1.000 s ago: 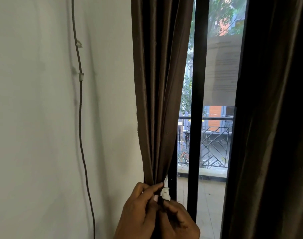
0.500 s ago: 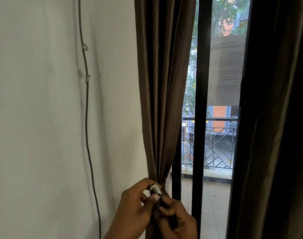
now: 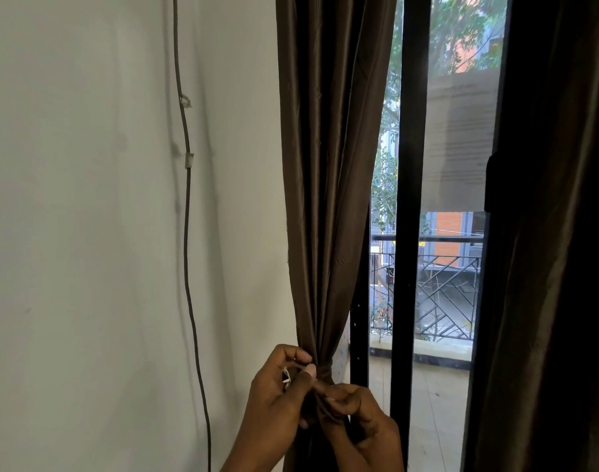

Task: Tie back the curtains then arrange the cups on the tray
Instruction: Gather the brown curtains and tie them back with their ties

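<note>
Left hand (image 3: 277, 400) pinches a small white tie end (image 3: 286, 377) between thumb and curled fingers, right at the cinched waist of the left curtain (image 3: 325, 199). Right hand (image 3: 362, 427) touches the left one, fingers curled tight on the curtain folds just below the cinch; what sits inside that grip is hidden. The 2 wrists are cut off at the bottom edge. Left curtain hangs bunched beside the wall (image 3: 87, 233), with a cable (image 3: 187, 233) clipped down it. Right curtain (image 3: 546, 233) hangs loose, cropped. Paper (image 3: 461, 141) on the window glass: faint text lines, unreadable.
</note>
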